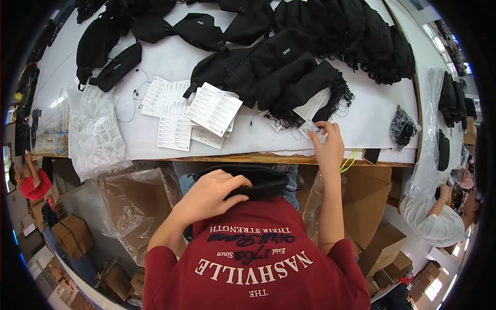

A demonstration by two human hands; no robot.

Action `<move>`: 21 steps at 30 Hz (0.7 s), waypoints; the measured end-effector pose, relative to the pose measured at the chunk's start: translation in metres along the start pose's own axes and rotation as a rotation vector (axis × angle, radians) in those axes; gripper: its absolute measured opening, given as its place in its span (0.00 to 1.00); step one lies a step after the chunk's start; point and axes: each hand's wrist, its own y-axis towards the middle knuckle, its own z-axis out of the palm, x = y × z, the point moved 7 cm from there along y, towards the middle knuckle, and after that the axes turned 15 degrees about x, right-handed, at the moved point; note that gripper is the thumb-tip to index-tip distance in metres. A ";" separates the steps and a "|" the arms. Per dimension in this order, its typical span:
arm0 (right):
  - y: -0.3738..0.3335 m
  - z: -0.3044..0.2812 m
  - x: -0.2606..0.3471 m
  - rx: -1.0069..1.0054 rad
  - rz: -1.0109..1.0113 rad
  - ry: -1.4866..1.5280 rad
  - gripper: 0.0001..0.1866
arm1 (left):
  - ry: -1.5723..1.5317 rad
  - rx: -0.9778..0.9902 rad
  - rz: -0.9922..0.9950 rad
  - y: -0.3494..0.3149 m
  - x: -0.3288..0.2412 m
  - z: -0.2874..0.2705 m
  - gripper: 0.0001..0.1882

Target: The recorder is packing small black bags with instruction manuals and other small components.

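Note:
My left hand (217,191) grips a black fabric bag (267,181) against my lap at the table's front edge, with the thumb and fingers closed on its near side. Out to the right, my right hand (330,147) pinches a small white tag (308,128) between thumb and fingertips. That tag lies beside a tangle of black strings (338,98) and a larger white card (312,105). Left of these, printed white cards (214,107) are stacked and fanned out on the white table (248,143).
Many black bags (351,31) are heaped across the far side. A clear plastic bag of labels (98,132) hangs over the left front edge. A small bag of black parts (404,128) and a phone (371,156) lie right. Cardboard boxes (72,235) and other people surround the table.

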 end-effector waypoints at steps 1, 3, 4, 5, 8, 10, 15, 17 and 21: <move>-0.001 -0.001 0.002 -0.003 -0.015 -0.004 0.10 | -0.001 -0.001 -0.001 0.000 -0.001 0.001 0.13; -0.003 -0.003 0.005 -0.005 -0.030 -0.010 0.09 | -0.102 -0.087 -0.016 -0.003 -0.002 -0.002 0.13; -0.006 -0.008 0.006 -0.023 -0.022 0.035 0.07 | -0.104 -0.086 -0.016 -0.006 -0.001 -0.001 0.13; -0.009 -0.013 0.007 -0.041 -0.013 0.079 0.06 | -0.143 -0.062 -0.043 -0.009 0.004 0.001 0.13; -0.019 -0.031 0.015 -0.137 -0.083 0.243 0.05 | -0.148 -0.003 -0.115 -0.011 0.010 0.006 0.12; -0.029 -0.045 0.030 -0.156 -0.132 0.304 0.05 | -0.115 0.032 -0.162 -0.011 0.012 0.010 0.11; -0.059 -0.055 0.099 0.072 -0.434 0.602 0.07 | 0.202 -0.245 0.061 -0.009 -0.011 0.002 0.12; -0.069 -0.042 0.123 0.224 -0.484 0.562 0.07 | 0.252 -0.240 0.056 -0.004 -0.015 -0.001 0.12; -0.078 -0.017 0.129 0.197 -0.600 0.311 0.08 | 0.356 -0.352 0.054 -0.003 -0.020 -0.009 0.13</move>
